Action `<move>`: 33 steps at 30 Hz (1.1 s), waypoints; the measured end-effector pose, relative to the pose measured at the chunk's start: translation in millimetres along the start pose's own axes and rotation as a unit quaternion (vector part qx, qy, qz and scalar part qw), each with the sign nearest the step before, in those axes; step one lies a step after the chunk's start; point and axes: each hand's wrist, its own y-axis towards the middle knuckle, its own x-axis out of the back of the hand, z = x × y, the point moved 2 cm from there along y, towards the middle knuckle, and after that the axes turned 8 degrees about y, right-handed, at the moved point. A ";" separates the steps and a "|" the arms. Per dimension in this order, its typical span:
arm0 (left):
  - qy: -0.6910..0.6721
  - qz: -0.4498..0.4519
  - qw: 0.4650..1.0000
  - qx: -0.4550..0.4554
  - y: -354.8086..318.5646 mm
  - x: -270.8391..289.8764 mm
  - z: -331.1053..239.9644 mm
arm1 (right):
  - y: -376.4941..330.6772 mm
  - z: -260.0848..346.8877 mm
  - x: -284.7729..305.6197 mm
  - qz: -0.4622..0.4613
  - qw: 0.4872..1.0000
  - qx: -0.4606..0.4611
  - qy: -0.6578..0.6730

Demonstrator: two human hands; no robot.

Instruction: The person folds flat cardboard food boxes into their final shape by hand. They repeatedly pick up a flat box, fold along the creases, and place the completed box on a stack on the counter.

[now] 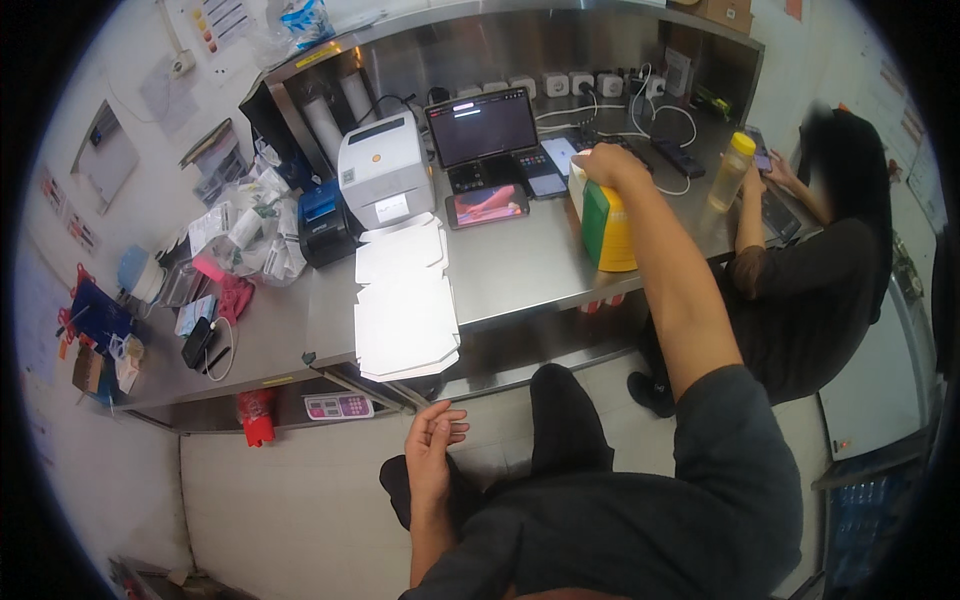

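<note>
Right hand (607, 163) clasps the top of a green-and-yellow container (607, 228) near the steel counter's (520, 270) front edge — steadying it upright — while the left hand (432, 445) hangs loosely open, holding nothing, below the counter
</note>
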 end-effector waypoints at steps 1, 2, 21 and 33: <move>0.007 0.006 1.000 -0.015 0.7 1.5 -2.2 | -10.9 1.5 3.1 -0.041 0.999 0.022 0.013; 0.019 0.011 1.000 -0.019 1.7 3.5 -4.2 | -21.5 5.4 9.3 -0.078 0.995 0.049 0.025; 0.614 0.001 0.752 -0.240 91.6 35.6 -69.3 | -153.9 25.6 -175.2 -0.004 0.914 0.204 0.351; 0.559 0.014 0.773 -0.299 113.5 53.1 -85.3 | -140.3 8.8 -163.9 0.086 0.825 0.134 0.542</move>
